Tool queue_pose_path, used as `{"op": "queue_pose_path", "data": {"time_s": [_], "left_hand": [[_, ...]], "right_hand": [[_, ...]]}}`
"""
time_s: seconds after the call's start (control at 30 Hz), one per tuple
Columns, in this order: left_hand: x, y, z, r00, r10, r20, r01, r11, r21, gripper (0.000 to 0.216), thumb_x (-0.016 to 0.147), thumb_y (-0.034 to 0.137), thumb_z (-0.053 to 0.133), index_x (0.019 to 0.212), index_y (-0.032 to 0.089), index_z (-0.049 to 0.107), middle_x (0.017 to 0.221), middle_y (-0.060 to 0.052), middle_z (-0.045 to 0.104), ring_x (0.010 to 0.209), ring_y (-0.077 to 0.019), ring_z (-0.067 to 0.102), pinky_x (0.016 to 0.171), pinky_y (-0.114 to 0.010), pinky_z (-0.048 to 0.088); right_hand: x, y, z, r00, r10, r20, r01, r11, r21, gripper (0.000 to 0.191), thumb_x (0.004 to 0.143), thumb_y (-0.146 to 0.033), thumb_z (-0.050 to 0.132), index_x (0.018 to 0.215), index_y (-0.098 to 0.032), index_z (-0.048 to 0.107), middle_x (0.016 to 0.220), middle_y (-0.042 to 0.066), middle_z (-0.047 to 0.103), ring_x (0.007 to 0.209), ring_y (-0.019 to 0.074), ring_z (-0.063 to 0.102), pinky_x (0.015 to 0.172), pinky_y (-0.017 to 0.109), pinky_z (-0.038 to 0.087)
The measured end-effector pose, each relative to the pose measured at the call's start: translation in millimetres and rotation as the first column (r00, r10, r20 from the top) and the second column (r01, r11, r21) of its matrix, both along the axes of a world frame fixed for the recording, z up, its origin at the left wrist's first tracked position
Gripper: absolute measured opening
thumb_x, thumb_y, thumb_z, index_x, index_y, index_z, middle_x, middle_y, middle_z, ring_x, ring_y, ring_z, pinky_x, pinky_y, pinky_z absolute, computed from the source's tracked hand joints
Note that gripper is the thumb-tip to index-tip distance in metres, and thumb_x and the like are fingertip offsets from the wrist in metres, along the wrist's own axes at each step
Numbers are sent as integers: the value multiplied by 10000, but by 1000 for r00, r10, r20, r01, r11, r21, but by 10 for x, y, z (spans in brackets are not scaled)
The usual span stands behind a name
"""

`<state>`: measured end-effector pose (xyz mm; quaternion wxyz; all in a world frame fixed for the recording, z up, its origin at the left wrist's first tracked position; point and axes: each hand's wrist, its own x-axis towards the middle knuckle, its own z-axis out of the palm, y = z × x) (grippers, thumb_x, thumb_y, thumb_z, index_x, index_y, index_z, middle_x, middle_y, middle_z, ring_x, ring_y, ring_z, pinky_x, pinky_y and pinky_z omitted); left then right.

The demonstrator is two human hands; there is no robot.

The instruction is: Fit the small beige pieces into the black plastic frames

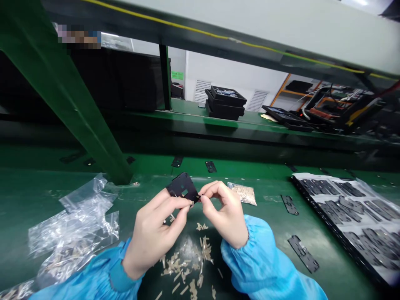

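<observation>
A thin black plastic plate (182, 185) with small cut-outs is raised above the green bench, tilted. My left hand (161, 223) grips its lower edge between thumb and fingers. At the plate's right corner, my right hand (223, 210) is closed in a pinch; a small dark bit shows at its fingertips, too small to name. Below my hands lies a loose scatter of small tan strips (178, 264), partly around a piece of clear plastic. Just behind my right hand rests a clear bag (245, 193) of similar tan pieces.
Crumpled clear plastic bags (78, 221) lie at left beside a slanted green post (81, 108). At right stands a tray (331, 225) of black parts, with a loose black part (303, 253) nearby. A shelf (250, 25) hangs overhead; stacked black trays (225, 104) stand behind.
</observation>
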<state>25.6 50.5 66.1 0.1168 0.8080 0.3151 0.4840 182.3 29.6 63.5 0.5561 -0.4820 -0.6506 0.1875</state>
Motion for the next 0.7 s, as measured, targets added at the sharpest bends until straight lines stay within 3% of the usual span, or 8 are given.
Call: {"op": "queue_pose_path", "data": {"time_s": [0.3, 0.53, 0.7], "left_hand": [[-6, -11, 13, 1000, -17, -8, 17, 1000, -8, 169, 752, 32, 556, 797, 185, 609, 737, 19, 608, 674, -74, 563, 597, -163, 439], [5, 12, 15, 1000, -20, -14, 20, 1000, -19, 166, 743, 29, 563, 786, 183, 608, 759, 12, 613, 701, -82, 572, 623, -177, 446], [-8, 0, 29, 1000, -27, -3, 27, 1000, -12, 170, 737, 21, 563, 781, 179, 607, 741, 14, 608, 680, -77, 568, 607, -177, 447]], "right_hand": [[21, -33, 44, 989, 19, 148, -26, 999, 47, 126, 769, -98, 507, 697, -193, 465, 725, 6, 570, 689, 122, 561, 631, 245, 455], [44, -35, 75, 988, 71, 136, -73, 997, 7, 118, 765, -93, 520, 702, -187, 485, 743, 10, 566, 702, 122, 547, 646, 246, 445], [77, -13, 116, 989, 147, 23, -143, 982, -126, 95, 766, -122, 530, 696, -183, 511, 742, 11, 564, 696, 123, 540, 635, 246, 449]]}}
